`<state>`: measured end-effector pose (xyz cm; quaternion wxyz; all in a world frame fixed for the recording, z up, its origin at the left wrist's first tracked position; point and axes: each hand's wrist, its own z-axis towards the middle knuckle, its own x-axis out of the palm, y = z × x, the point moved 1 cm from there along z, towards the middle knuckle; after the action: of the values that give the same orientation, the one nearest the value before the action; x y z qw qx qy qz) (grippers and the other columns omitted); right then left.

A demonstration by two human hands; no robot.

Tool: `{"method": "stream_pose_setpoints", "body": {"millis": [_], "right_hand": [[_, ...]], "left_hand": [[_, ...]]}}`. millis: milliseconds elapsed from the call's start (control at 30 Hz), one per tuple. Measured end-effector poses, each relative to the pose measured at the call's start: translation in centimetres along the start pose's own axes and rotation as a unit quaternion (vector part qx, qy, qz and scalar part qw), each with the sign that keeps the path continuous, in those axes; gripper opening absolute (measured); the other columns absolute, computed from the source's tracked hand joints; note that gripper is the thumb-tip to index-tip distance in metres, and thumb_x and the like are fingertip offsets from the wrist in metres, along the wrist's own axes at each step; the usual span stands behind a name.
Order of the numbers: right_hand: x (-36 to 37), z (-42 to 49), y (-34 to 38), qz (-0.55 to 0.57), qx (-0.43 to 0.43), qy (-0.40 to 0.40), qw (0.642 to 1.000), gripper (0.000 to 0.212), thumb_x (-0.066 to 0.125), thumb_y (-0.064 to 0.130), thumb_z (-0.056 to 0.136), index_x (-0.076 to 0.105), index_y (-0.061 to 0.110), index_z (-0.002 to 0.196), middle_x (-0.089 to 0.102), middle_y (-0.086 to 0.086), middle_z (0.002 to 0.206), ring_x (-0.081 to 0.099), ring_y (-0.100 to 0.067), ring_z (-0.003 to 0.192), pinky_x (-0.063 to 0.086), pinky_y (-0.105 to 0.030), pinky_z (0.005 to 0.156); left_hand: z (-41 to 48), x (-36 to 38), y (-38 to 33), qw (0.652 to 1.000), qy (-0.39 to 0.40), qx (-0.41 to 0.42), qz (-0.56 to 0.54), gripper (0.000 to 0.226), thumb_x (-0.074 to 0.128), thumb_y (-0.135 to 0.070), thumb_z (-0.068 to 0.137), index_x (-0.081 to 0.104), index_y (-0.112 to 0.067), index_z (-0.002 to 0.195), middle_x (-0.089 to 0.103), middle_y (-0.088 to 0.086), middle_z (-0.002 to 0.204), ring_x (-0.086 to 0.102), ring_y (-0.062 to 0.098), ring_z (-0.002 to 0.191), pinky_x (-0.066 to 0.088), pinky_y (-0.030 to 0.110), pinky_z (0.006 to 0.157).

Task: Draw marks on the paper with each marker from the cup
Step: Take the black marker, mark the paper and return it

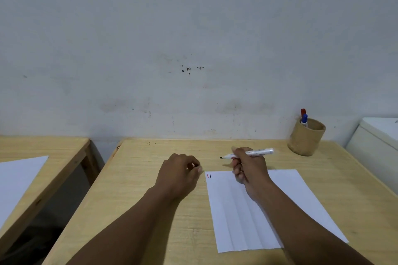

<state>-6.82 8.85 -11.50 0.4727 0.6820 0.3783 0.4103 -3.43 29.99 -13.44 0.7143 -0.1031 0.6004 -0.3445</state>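
A white sheet of paper (265, 211) lies on the wooden table (140, 189), with a short red mark and a short black mark (209, 176) near its top left corner. My right hand (249, 168) holds an uncapped white marker (256, 153) with a black tip pointing left, above the paper's top edge. My left hand (178, 173) hovers left of the paper with fingers curled; it may pinch a small cap, I cannot tell. A tan cup (305, 137) at the back right holds a red-capped marker (303, 112) and a blue-capped marker (304, 119).
A second wooden table (43, 148) with another white sheet (17, 180) stands to the left, across a gap. A white appliance (377, 140) sits at the right edge. A stained wall runs right behind the tables.
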Motion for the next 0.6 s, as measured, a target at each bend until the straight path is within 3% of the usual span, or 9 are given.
{"method": "stream_pose_setpoints", "body": {"millis": [67, 167, 267, 367, 600], "right_hand": [[-0.8, 0.1, 1.1, 0.041, 0.014, -0.011, 0.999, 0.015, 0.080, 0.027, 0.083, 0.069, 0.017, 0.080, 0.061, -0.001, 0.058, 0.047, -0.009, 0.043, 0.031, -0.020, 0.041], [-1.9, -0.1, 2.9, 0.093, 0.020, 0.016, 0.995, 0.018, 0.076, 0.030, 0.086, 0.069, 0.013, 0.085, 0.065, -0.006, 0.064, 0.054, -0.011, 0.045, 0.035, -0.022, 0.044], [-3.3, -0.5, 4.1, 0.151, 0.038, 0.026, 0.987, 0.019, 0.062, 0.026, 0.093, 0.068, 0.009, 0.090, 0.069, -0.011, 0.065, 0.060, -0.015, 0.045, 0.039, -0.025, 0.047], [-4.3, -1.1, 4.9, 0.184, 0.035, 0.027, 0.982, 0.018, 0.060, 0.023, 0.093, 0.068, 0.007, 0.091, 0.070, -0.012, 0.065, 0.061, -0.015, 0.045, 0.043, -0.023, 0.044], [-6.1, -1.9, 6.2, 0.217, 0.011, 0.026, 0.976, 0.018, 0.063, 0.022, 0.095, 0.068, 0.006, 0.090, 0.069, -0.013, 0.068, 0.061, -0.016, 0.048, 0.045, -0.022, 0.044]], "left_hand": [[0.6, 0.2, -0.7, 0.998, -0.001, -0.028, -0.058, 0.015, 0.068, -0.040, 0.085, 0.078, -0.028, 0.085, 0.075, -0.015, 0.075, 0.068, 0.004, 0.075, 0.055, 0.028, 0.068], [2.0, -0.4, -2.7, 0.970, -0.019, -0.065, -0.235, 0.014, 0.077, -0.031, 0.087, 0.080, -0.020, 0.080, 0.073, -0.020, 0.064, 0.064, -0.004, 0.061, 0.045, 0.012, 0.059], [3.3, -1.4, -6.2, 0.917, 0.006, -0.095, -0.387, 0.017, 0.077, -0.029, 0.089, 0.082, -0.013, 0.088, 0.080, -0.005, 0.080, 0.072, 0.008, 0.071, 0.048, 0.020, 0.067], [4.0, -1.1, -9.3, 0.891, 0.038, -0.100, -0.440, 0.019, 0.076, -0.031, 0.090, 0.081, -0.014, 0.094, 0.081, -0.002, 0.087, 0.076, 0.014, 0.078, 0.050, 0.028, 0.072], [4.7, 0.8, -13.5, 0.878, 0.048, -0.096, -0.467, 0.022, 0.077, -0.033, 0.088, 0.081, -0.011, 0.094, 0.079, -0.004, 0.081, 0.072, 0.013, 0.074, 0.050, 0.028, 0.071]]}}
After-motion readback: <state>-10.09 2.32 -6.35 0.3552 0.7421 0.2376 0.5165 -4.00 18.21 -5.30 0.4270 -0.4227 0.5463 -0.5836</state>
